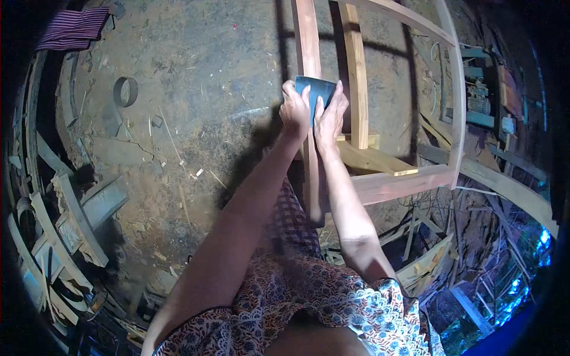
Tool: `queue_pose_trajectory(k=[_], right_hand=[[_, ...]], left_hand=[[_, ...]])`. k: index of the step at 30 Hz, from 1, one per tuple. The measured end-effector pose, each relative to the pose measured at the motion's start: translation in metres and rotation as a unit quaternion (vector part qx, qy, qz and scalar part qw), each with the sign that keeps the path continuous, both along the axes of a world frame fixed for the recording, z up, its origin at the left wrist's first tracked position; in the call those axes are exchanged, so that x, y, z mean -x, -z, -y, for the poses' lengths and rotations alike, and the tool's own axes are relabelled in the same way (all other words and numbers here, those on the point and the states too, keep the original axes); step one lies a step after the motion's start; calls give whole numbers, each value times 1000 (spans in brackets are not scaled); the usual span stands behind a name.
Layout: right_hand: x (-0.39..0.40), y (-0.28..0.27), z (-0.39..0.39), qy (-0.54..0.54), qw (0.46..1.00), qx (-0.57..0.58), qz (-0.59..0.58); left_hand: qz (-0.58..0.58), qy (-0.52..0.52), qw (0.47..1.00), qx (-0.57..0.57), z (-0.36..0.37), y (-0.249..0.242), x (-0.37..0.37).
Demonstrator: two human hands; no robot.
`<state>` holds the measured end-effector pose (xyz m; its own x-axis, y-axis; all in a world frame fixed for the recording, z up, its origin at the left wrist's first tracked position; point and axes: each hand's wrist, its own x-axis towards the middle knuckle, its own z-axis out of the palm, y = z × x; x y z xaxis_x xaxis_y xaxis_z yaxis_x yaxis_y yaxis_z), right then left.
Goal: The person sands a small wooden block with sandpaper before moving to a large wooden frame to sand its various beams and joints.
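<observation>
A dark blue-grey sheet of sandpaper (pixel 316 86) lies bent over the top of a long wooden rail (pixel 307 38). My left hand (pixel 294 111) grips the sheet's left side, thumb on top. On the opposite side my right hand (pixel 331 116) is closed on it, thumb also on top. The fingers beneath are partly hidden by the sheet and the rail. This rail belongs to a wooden frame (pixel 409 183) that stretches off to the right. Inside the frame, an upright-looking slat (pixel 357 77) meets a yellowish board (pixel 377 159).
Left of the rail, a curled strip (pixel 126 92) and wood scraps lie on the dirt floor (pixel 208 65). Curved wood offcuts (pixel 71 219) are piled at lower left. A striped cloth (pixel 74 28) sits at upper left. Machinery (pixel 478 104) and more planks (pixel 510 184) are at right.
</observation>
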<state>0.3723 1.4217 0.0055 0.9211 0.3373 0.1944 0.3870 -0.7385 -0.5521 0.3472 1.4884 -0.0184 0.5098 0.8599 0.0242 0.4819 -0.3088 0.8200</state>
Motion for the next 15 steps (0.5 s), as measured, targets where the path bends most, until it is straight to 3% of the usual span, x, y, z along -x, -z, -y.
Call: queue_pose_trajectory(k=[3, 6, 8, 12, 13, 15], right_hand=[[-1, 5, 2, -15, 1000, 11, -6], [-3, 6, -1, -23, 1000, 1, -13], [-8, 7, -1, -43, 994, 84, -49], [-27, 3, -14, -42, 996, 45, -64], [-39, 4, -23, -42, 997, 36, -57], [-66, 4, -47, -54, 997, 34, -45]], left_hand=[[-8, 19, 999, 31, -3, -4, -2], [17, -9, 999, -26, -4, 1, -6], [-2, 51, 998, -45, -1, 11, -5], [-156, 77, 972, 157, -19, -13, -20], [-158, 73, 972, 159, -24, -3, -28], [-51, 19, 993, 103, -42, 19, -52]])
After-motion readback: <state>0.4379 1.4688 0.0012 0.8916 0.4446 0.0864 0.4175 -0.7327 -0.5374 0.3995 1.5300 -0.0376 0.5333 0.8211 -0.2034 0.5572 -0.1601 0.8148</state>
